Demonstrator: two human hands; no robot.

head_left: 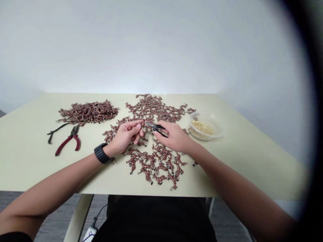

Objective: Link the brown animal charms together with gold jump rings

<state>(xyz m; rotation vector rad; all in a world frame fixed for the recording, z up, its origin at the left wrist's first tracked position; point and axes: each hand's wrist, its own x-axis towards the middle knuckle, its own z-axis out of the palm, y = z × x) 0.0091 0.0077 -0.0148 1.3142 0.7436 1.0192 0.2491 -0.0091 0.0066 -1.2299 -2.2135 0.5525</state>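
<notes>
My left hand [125,137], with a black watch band at its wrist, pinches a small brown reindeer figure [143,124] between thumb and fingertips. Much of that figure is hidden by the fingers. Black-handled pliers [152,125] are gripped in my right hand [174,136], their metal jaws pointing left and meeting the figure. Whether the jaws hold a small part there I cannot make out. Under and around both hands lie many loose reindeer figures [159,164], spread across the pale table [214,178].
A dense heap of brown figures [88,112] lies at the back left. In front of it are red-handled pliers [72,139] and a second black-handled tool [57,132]. To the right stands a clear plastic bowl [217,134] with small gold pieces [202,127]. A wall [151,47] rises behind.
</notes>
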